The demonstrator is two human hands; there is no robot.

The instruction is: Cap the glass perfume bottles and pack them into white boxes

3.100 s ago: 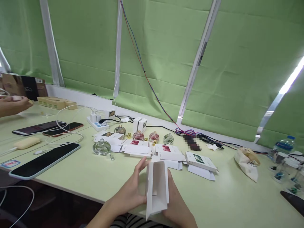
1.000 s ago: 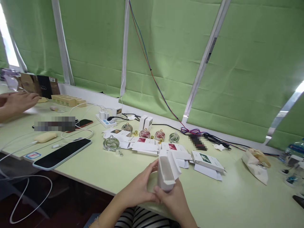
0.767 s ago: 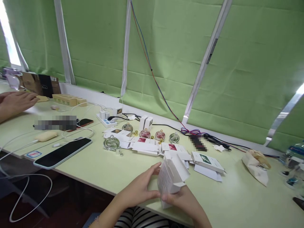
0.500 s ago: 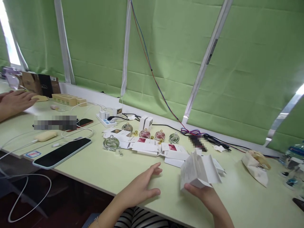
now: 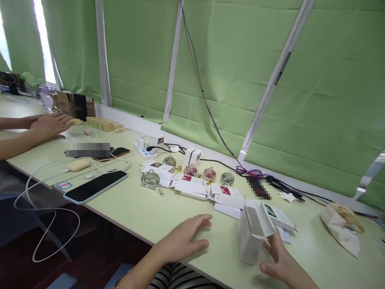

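Note:
A white cardboard box (image 5: 248, 243) stands upright near the table's front edge, its top flaps open. Beside its right side is my right hand (image 5: 280, 261), thumb and fingers apart; some fingertips are partly hidden near the flap. My left hand (image 5: 185, 240) hovers over the table left of the box, fingers spread and holding nothing. Beyond my hands lie flattened-looking white boxes, one with a pink picture (image 5: 229, 194) and one with a green picture (image 5: 278, 214). Behind them stand round glass bottles, among them a clear one (image 5: 149, 180) and a pink one (image 5: 209, 174).
A phone (image 5: 96, 186), white cables and a power strip (image 5: 144, 151) occupy the left side. Another person's hands (image 5: 52, 124) rest at the far left. A cloth pouch (image 5: 339, 230) lies at the right, with black cables (image 5: 284, 186) along the back edge.
My right hand has put the white box upright on the table and let go of it. The view has shifted left, while my left hand stays open.

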